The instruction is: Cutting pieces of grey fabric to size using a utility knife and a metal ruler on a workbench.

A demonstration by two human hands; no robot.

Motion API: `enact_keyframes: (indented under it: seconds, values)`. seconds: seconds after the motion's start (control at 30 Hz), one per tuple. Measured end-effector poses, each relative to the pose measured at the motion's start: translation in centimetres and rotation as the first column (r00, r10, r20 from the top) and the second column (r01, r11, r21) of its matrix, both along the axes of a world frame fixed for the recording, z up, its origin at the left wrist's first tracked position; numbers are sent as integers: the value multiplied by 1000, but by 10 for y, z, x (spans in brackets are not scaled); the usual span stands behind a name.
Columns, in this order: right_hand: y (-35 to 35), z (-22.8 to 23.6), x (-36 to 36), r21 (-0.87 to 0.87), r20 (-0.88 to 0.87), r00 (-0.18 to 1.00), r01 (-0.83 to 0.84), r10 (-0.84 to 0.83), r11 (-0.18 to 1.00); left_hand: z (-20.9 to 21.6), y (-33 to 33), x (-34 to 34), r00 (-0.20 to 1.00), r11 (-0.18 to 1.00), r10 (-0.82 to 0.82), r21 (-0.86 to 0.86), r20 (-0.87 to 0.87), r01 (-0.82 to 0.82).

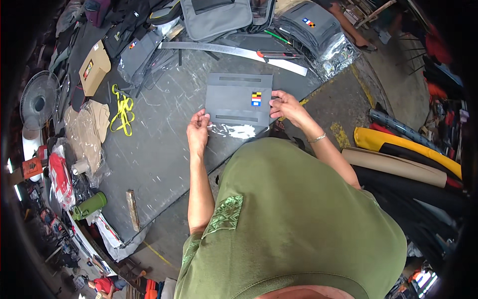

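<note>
A flat grey fabric panel [230, 102] with a small colourful flag-like patch and two dark strips lies before me at the table's near edge. My left hand [198, 130] pinches its lower left corner between thumb and fingers. On the opposite side, my right hand [288, 107] grips the right edge beside the patch. Shiny clear plastic [234, 131] shows along the panel's near edge; whether it wraps the whole panel I cannot tell.
Beyond the panel lie a steel ruler [209, 47] and a red-and-black cutter [279, 54]. A stack of similar grey panels [308, 27] sits at the far right. Yellow strap [121, 112], a cardboard box [94, 70] and a wooden stick [132, 210] are to the left.
</note>
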State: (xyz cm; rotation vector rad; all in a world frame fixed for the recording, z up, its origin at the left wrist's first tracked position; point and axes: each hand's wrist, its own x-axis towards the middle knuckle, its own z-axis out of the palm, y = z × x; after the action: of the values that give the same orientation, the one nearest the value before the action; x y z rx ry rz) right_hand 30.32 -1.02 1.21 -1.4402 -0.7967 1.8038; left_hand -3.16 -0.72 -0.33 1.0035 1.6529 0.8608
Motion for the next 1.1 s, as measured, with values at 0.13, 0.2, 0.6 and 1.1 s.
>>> enact_keyframes:
  seconds: [0.13,0.2,0.6,1.1]
  values:
    - [-4,-4,3,26,-8,1000,-7,7,1000,-1,-3,1,998,999,-43,27,45,42]
    - [-3,-3,2,41,-13,1000,-12,12,999,-8,-3,-6,996,998,-44,59,82,39]
    - [-3,2,-7,48,22,998,-59,58,997,-4,-11,-7,971,998,10,65,241,-26]
    - [35,70,-5,174,274,943,-240,188,955,-4,-9,-8,991,995,-24,98,134,10]
